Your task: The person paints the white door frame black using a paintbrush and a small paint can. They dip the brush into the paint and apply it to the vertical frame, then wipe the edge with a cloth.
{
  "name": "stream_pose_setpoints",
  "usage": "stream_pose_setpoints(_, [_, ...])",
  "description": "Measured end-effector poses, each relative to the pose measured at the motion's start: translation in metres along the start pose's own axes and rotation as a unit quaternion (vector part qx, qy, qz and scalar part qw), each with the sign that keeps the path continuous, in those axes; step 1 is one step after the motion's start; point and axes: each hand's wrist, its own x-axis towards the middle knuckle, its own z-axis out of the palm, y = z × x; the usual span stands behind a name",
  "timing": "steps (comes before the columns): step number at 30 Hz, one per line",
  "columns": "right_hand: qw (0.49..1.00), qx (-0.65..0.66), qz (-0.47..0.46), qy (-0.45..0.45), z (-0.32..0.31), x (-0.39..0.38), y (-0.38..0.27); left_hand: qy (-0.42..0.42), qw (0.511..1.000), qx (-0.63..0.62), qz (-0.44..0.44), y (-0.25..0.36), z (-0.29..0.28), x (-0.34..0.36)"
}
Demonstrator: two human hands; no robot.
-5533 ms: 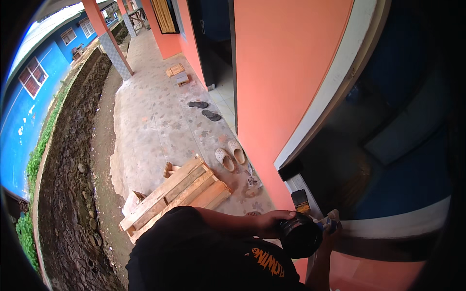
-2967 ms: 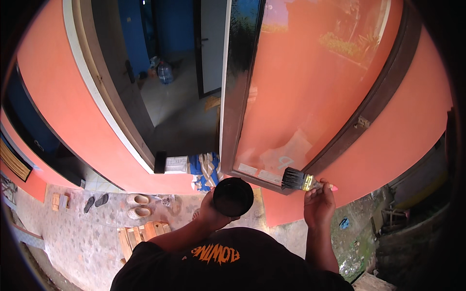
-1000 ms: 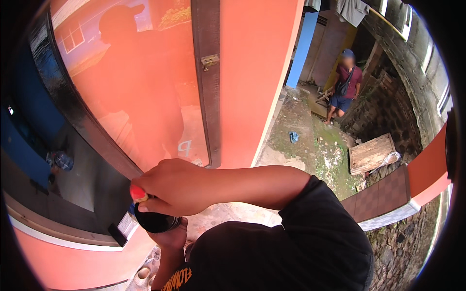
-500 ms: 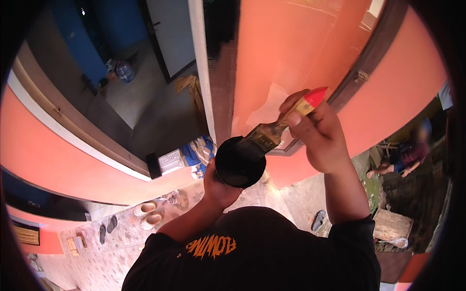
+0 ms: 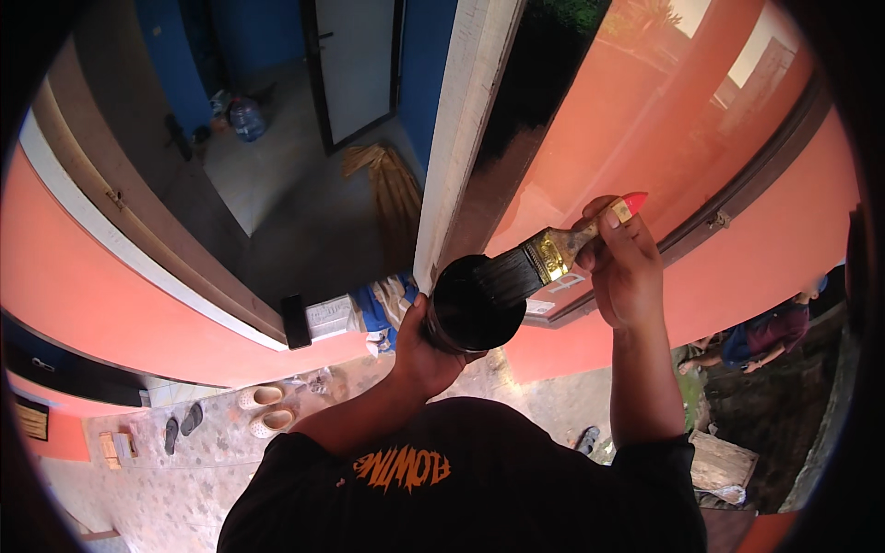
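My left hand (image 5: pixel 426 358) is wrapped round a round black pot (image 5: pixel 477 324) with a dark inside, held in front of my chest. In my right hand (image 5: pixel 627 272) is a paintbrush (image 5: pixel 555 252), gripped by its wooden handle with the red tip pointing up and away to the right. The brush's dark bristles slant down over the pot's mouth. Whether they touch the rim or the contents, I cannot tell. Just beyond both hands stands a window frame with a brown lower rail (image 5: pixel 572 313) and a pale upright post (image 5: pixel 461 120).
Reflective window glass (image 5: pixel 645 120) lies beyond my right hand. To the left, a doorway opens on a grey floor (image 5: pixel 277 221). On the sill are a phone (image 5: pixel 295 321) and cloth (image 5: pixel 380 304). Clogs (image 5: pixel 267 410) and sandals are on the floor. Another person (image 5: pixel 770 332) is at far right.
The view has shifted, bringing more of the window into sight. The brush has turned, so its metal band's broad side shows, and its bristles lie flatter across the pot's mouth.
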Motion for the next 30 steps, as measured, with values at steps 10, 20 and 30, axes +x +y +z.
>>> stream_pose_setpoints(10, [0.799,-0.479,-0.329,-0.155,0.043,-0.023,-0.012,-0.016,0.999,0.034,-0.030,0.020,0.009,0.007])
stream_pose_setpoints(20, [0.679,-0.560,-0.458,-0.127,0.051,-0.040,0.010,0.001,0.997,0.012,-0.076,0.028,0.002,0.009])
stream_pose_setpoints(30, [0.952,-0.241,-0.187,-0.037,0.060,-0.061,0.037,0.014,0.991,0.095,-0.088,0.035,-0.024,0.002])
